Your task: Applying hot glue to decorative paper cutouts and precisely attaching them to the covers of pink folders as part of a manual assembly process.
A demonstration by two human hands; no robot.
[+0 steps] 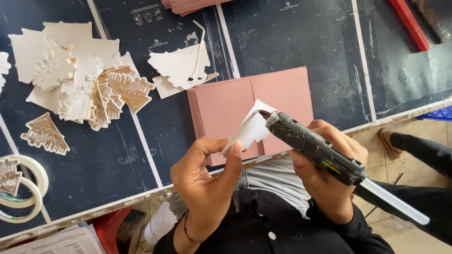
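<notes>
A: Start at the fingers. Left hand [205, 181]?

B: Thumb and forefinger pinched shut on the lower edge of a white die-cut card piece [247, 129], scalloped outline, held up at frame centre. Remaining fingers curled under.

A: Right hand [329, 174]?

B: Closed around the body of a dark glue gun [313, 146], fingers wrapped over the grip. The nozzle sits at the upper edge of the white piece, touching or just short of it; I cannot tell which. A translucent glue stick [395, 202] projects from the rear of the gun toward lower right.

A: Directly beneath?

B: A stack of pink card sheets [226, 103], centre of frame, lying on the dark table [301, 42] near its front edge. The white piece is held above the stack, apart from it.

A: Further out?

B: Above-left of the pink stack, a few white cut-outs [181, 68]. Upper left, a loose heap of white and brown-printed cut-outs [80, 75]; one printed triangular cut-out [44, 134] lies alone below the heap. Lower left edge, tape rolls [23, 190]. Upper right, a red bar [409, 23]. Lower left corner, printed paper sheets [61, 242].
</notes>
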